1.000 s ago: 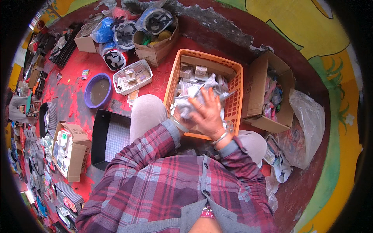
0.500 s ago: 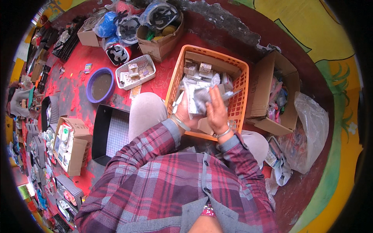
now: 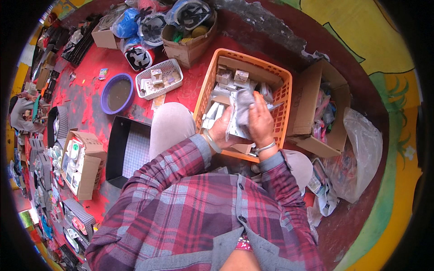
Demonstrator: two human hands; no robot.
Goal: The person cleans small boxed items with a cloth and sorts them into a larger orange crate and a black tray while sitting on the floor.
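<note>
One flat white packet (image 3: 237,130) is gripped in the left hand (image 3: 220,128) above the orange plastic basket (image 3: 282,108). The right hand (image 3: 262,122), closed on a crumpled grey cloth (image 3: 244,106), presses it against the packet. Small boxes (image 3: 242,75) lie inside the basket; a purple basin (image 3: 104,97) stands beside a white perforated basket (image 3: 168,89).

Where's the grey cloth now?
In the head view, right of centre: the grey cloth is in the right hand, against a pale flat item in the left hand, over the orange basket.
</note>
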